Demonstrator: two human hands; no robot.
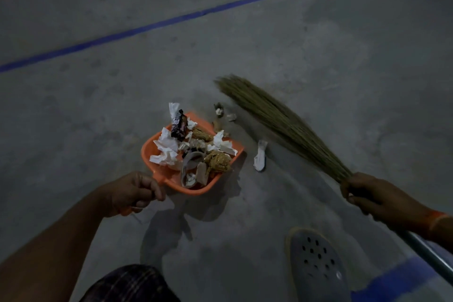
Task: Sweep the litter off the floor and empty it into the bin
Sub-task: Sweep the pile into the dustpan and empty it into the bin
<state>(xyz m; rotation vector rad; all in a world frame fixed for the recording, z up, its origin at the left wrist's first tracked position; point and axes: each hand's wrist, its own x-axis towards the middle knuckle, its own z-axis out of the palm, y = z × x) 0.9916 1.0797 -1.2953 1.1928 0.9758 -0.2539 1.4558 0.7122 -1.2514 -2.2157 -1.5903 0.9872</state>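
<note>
Litter: white crumpled paper strip (260, 156) lying loose on the grey concrete floor (318, 44), just off the open right-hand lip of the orange plastic dustpan (157, 147), long axis running roughly toward and away from the body. A few smaller scraps (221, 114) scattered beyond the pan's far corner, also outside it. Heaped in the pan already: tissues, a dark wrapper (178, 125), brown clumps. Straw-coloured grass broom (282, 120) slanting down from right to upper left, bristles fanned on the floor just beyond the strip, so strip sandwiched between broom and pan mouth. Right hand (367, 193) curled tight round the broom's bound neck, plainly the nearer one to the stray piece. Left hand (133, 192) wrapped round the dustpan handle, pan tilted, mouth facing right. Grey perforated clog (316, 265) planted near the bottom edge. Next, probably: short leftward flick with the broom. No bin anywhere in view.
</note>
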